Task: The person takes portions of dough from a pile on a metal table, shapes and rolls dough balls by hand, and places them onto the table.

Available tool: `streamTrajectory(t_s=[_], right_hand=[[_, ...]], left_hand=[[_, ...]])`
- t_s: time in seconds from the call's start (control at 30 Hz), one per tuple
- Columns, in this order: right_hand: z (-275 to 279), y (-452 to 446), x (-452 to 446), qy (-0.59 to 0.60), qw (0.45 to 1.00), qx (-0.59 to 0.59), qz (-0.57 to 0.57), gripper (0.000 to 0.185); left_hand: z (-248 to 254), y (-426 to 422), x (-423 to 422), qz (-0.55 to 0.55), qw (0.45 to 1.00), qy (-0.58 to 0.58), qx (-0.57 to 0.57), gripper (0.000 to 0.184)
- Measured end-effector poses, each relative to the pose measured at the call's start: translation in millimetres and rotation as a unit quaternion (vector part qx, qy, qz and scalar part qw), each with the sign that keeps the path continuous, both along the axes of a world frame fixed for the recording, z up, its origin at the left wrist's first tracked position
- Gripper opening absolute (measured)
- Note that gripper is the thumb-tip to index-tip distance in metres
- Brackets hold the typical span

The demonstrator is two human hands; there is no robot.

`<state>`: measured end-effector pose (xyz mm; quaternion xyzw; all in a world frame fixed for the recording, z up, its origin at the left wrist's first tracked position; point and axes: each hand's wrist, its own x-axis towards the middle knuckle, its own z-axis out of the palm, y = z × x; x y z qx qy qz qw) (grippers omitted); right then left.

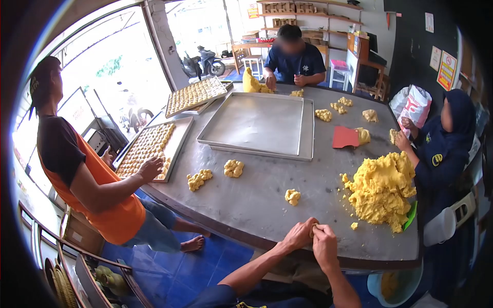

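Note:
At the table's near edge, my left hand and my right hand meet with fingers closed. Between their fingertips is a small piece of dough, mostly hidden. Just beyond them a small cluster of dough balls lies on the grey tabletop. To the right rises a large mound of crumbly yellow dough, with a green scraper-like edge showing beneath it. A loose crumb of dough sits between the mound and my right hand.
Two stacked metal trays occupy the table's middle. A red sheet lies right of them. On the left, a person in orange reaches over a filled tray. Other people work at the far side and right. A blue basin stands below.

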<state>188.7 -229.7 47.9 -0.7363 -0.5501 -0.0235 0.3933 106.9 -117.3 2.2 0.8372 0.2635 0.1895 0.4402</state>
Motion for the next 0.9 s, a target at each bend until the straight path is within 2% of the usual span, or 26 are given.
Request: streamTrajectory(t_s=[0.1,0.13,0.17,0.23,0.33,0.43,0.47,0.5,0.57,0.6,0.63,0.7,0.73,0.83,0.87,0.9], right_hand=[[16.8,-1.0,11.0,0.152,0.988,-0.019,0.035,0.031],[17.6,1.6,18.5,0.316,0.948,-0.033,0.03,0.038],[9.0,5.0,33.1,0.31,0.948,-0.073,0.03,0.047],[-7.2,13.1,50.8,0.262,0.955,-0.121,0.06,0.053],[-18.6,17.7,55.2,0.259,0.955,-0.136,0.051,0.056],[-8.6,8.5,48.5,0.188,0.978,-0.047,0.073,0.052],[5.7,3.2,49.7,0.213,0.974,-0.055,0.048,0.047],[11.8,-1.4,59.0,0.28,0.958,-0.056,0.025,0.043],[-12.4,-14.8,83.6,0.013,0.996,-0.016,-0.086,0.039],[-24.2,-24.2,94.4,-0.008,0.99,-0.062,-0.129,0.038],[-27.5,-30.1,100.2,-0.031,0.979,-0.105,-0.17,0.036],[-31.9,-40.8,106.5,-0.022,0.982,-0.111,-0.149,0.034],[-35.8,-46.3,107.1,-0.001,0.985,-0.1,-0.14,0.034],[-32.1,-54.9,103.5,0.031,0.988,-0.068,-0.138,0.034],[-40.1,-58.4,105.4,0.031,0.988,-0.054,-0.138,0.034],[-41.7,-57.8,104.0,0.032,0.989,-0.04,-0.138,0.033]], left_hand=[[1.7,3.5,-3.2,-0.042,0.997,-0.06,-0.018,0.023],[-0.8,7.1,-2.1,-0.059,0.996,-0.065,-0.018,0.023],[-3.4,9.8,-1.6,-0.077,0.994,-0.07,-0.019,0.022],[0.0,7.8,-4.6,-0.096,0.991,-0.092,-0.032,0.024],[4.8,6.4,-5.0,-0.122,0.987,-0.103,-0.021,0.026],[-1.3,4.8,-2.0,-0.106,0.991,-0.063,0.047,0.02],[-4.7,2.4,-1.8,-0.101,0.991,-0.049,0.067,0.019],[-1.6,5.0,-2.1,-0.084,0.995,-0.048,0.029,0.022],[8.9,14.3,-2.8,-0.052,0.997,-0.045,-0.046,0.029],[-3.0,17.0,-1.4,-0.039,0.984,-0.173,-0.02,0.039],[6.6,16.9,-4.0,-0.026,0.991,-0.106,-0.073,0.041],[28.5,28.2,-17.1,0.003,0.985,0.026,-0.172,0.044],[28.5,35.7,-23.9,-0.013,0.984,0.079,-0.157,0.045],[13.9,33.2,-36.2,0.037,0.989,-0.078,-0.118,0.044],[10.4,28.6,-36.4,0.052,0.987,-0.136,-0.064,0.039],[9.5,30.7,-38.5,0.028,0.991,-0.118,-0.049,0.037]])
